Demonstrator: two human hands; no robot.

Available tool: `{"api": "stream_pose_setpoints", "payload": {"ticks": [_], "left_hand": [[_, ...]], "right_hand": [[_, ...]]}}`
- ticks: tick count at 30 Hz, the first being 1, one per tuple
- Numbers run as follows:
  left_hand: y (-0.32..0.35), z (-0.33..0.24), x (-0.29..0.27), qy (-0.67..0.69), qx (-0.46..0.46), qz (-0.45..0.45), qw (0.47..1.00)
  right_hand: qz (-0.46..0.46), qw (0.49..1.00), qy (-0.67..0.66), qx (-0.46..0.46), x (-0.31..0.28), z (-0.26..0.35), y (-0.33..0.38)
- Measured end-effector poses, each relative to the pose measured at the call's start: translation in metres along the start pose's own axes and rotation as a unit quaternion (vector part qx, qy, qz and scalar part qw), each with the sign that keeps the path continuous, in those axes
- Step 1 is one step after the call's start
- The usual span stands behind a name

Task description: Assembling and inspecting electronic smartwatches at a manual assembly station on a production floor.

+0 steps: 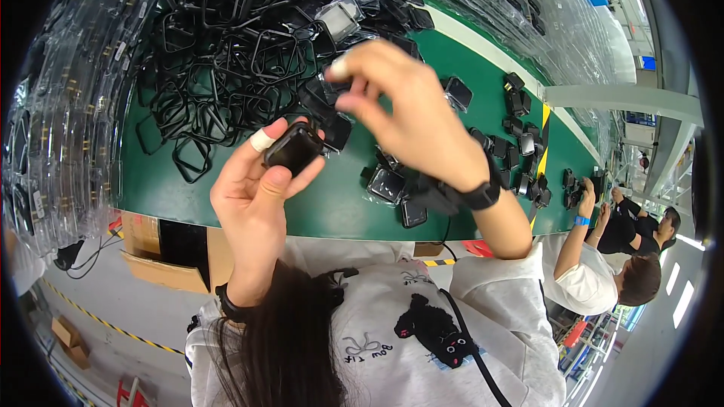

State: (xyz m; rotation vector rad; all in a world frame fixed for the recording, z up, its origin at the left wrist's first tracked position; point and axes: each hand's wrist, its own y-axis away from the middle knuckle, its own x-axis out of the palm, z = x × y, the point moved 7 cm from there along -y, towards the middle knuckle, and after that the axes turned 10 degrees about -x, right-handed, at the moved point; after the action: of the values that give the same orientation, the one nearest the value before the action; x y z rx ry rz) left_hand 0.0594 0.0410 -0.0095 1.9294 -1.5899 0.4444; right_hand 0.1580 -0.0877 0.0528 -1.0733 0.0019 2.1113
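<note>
The left hand [260, 181] clamped a small black rectangular case [294, 147] between thumb and fingers, above the green table's [226, 196] near edge. The right hand [403, 113] hovered just right and farther, fingertips pinched on a clear film piece [337, 79].

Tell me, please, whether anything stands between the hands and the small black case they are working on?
Nothing visible does. The left hand already grips the small black case, and the right hand hovers just beside it above the green table, pinching a clear film.
</note>
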Motion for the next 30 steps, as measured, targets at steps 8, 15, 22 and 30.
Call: {"api": "stream_pose_setpoints", "payload": {"ticks": [8, 15, 22, 30], "left_hand": [[-0.004, -0.005, 0.002, -0.028, -0.017, -0.005, 0.999], [-0.005, -0.004, 0.008, -0.018, -0.02, -0.005, 1.0], [-0.005, 0.006, 0.028, -0.021, -0.043, 0.026, 0.999], [-0.002, 0.02, 0.055, -0.01, -0.087, 0.106, 0.99]], "right_hand": [[0.023, 0.989, 0.137, -0.058, -0.01, -0.013, -0.007], [-0.032, 0.99, 0.027, -0.133, -0.039, 0.056, 0.019], [-0.067, 0.992, 0.013, -0.107, -0.054, 0.066, 0.039], [-0.085, 0.995, 0.004, -0.053, -0.061, 0.052, 0.056]]}}
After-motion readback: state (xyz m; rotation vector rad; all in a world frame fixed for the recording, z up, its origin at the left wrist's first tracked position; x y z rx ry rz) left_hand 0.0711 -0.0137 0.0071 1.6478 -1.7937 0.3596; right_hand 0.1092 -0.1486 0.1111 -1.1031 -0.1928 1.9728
